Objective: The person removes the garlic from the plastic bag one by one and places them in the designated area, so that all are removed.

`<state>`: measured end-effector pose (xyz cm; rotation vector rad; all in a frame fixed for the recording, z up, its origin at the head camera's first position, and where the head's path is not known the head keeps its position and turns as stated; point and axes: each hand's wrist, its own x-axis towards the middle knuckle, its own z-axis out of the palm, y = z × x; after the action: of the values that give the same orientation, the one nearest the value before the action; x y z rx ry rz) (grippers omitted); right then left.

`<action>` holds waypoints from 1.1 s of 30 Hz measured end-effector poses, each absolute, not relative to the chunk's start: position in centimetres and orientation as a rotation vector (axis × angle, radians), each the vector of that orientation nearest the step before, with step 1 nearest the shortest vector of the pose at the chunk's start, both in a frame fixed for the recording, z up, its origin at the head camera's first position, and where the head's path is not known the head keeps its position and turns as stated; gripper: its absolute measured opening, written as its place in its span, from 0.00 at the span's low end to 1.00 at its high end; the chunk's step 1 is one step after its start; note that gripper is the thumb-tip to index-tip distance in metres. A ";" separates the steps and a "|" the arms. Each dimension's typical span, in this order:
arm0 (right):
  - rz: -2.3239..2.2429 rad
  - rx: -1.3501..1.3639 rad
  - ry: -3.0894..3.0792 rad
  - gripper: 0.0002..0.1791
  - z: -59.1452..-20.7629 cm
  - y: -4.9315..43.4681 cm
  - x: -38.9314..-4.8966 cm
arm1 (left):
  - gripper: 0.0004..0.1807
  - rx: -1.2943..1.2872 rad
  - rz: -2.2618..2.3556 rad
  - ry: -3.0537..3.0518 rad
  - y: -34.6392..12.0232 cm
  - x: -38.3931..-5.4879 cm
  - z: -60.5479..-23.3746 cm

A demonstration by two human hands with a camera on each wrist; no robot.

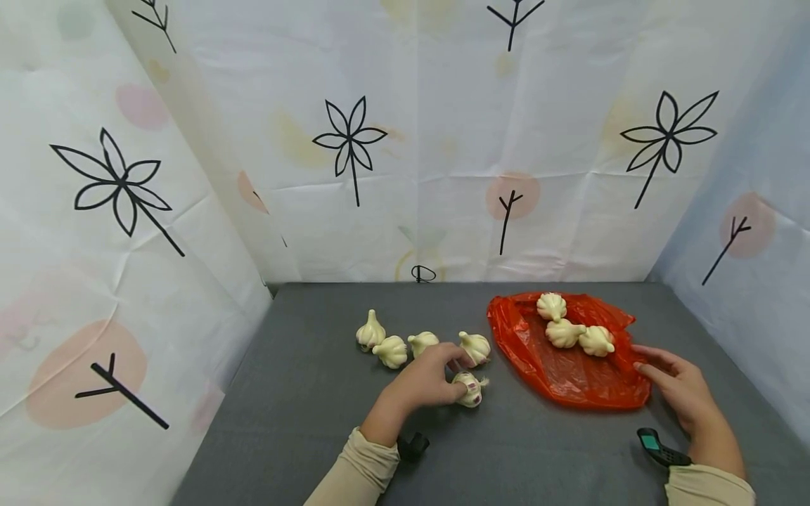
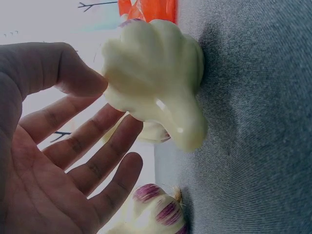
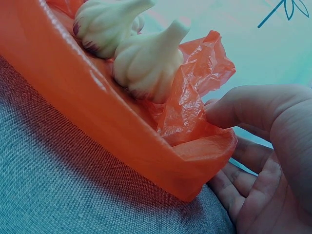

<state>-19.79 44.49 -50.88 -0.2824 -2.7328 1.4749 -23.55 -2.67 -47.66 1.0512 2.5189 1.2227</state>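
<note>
Red bag (image 1: 569, 379) and garlic bulbs (image 1: 390, 353) on a grey counter (image 1: 304, 407)
The left hand (image 1: 425, 379) is at a purple-streaked bulb (image 1: 470, 391) among five; the right hand (image 1: 682, 388) pinches the bag's right edge, three bulbs (image 1: 564, 333) lying within its edges.

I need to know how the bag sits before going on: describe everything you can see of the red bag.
The red bag looks like thin, glossy, crinkled plastic. It lies spread open on the right part of the grey table, opening upward, with a rumpled rim and low, soft walls. Three garlic bulbs rest inside its far half; the near part inside is bare. The right hand's grip holds its right edge, thumb on the inner side. I can make out no print on it.
</note>
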 end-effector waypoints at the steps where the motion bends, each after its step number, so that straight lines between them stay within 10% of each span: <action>1: 1.478 -0.281 -2.733 0.29 -50.9 44.5 -19.8 | 0.18 1.052 1.219 2.520 -2.7 -23.6 -47.7; 33: 1.481 -0.221 -2.695 0.27 -51.3 44.5 -19.7 | 0.13 1.222 1.246 2.482 0.7 -24.5 -43.6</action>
<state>-19.71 44.51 -51.28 -0.2214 -2.6945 1.4810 -24.48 0.67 -43.63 1.2223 2.4822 1.2457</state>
